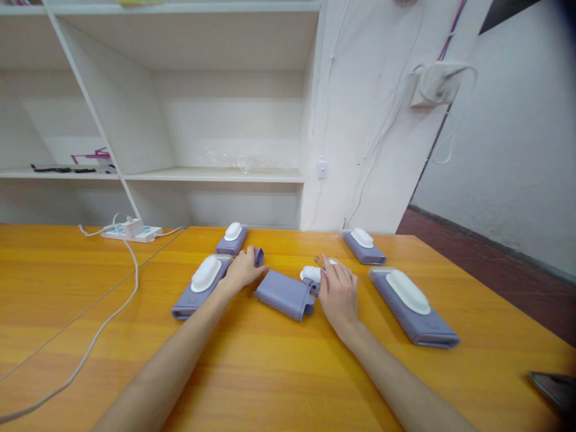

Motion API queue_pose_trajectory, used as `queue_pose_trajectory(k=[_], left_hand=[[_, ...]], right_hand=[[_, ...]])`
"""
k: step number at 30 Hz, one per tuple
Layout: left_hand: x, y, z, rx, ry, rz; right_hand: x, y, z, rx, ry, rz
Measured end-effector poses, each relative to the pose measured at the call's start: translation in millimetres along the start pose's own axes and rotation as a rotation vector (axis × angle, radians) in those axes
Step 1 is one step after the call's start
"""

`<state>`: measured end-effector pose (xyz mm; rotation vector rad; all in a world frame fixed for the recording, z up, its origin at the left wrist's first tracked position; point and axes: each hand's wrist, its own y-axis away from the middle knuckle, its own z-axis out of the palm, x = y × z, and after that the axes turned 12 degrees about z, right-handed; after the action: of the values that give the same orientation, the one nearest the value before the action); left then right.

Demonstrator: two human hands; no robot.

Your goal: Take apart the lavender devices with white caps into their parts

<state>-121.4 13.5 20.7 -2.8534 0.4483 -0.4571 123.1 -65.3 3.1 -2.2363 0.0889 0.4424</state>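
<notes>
My left hand (243, 270) lies on the orange table (288, 372), fingers curled around a small lilac piece (258, 255) beside a lilac case with a white oval pad (200, 284). My right hand (339, 294) rests palm down with fingers closed over a small white part (310, 273) and thin wires at the end of a ribbed lilac sleeve (285, 294) lying between my hands. What sits under the right fingers is partly hidden.
Three more lilac cases with white pads lie around: back centre (231, 239), back right (364, 246) and a large one at right (413, 306). A white power strip (132, 231) with a trailing cable sits back left. White shelving stands behind. A dark phone (554, 387) lies at the right edge.
</notes>
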Motion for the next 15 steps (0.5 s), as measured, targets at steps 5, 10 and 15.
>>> queue_pose_trajectory(k=[5, 10, 15], left_hand=[[8.1, 2.3, -7.6, -0.017, -0.071, 0.008], [24.4, 5.0, -26.0, 0.044, -0.051, 0.207], [47.9, 15.4, -38.9, -0.037, 0.093, 0.612]], right_hand=[[-0.2, 0.5, 0.4, -0.001, -0.003, 0.005], [3.1, 1.4, 5.3, 0.018, -0.012, 0.027], [5.2, 1.2, 7.8, 0.008, 0.002, 0.073]])
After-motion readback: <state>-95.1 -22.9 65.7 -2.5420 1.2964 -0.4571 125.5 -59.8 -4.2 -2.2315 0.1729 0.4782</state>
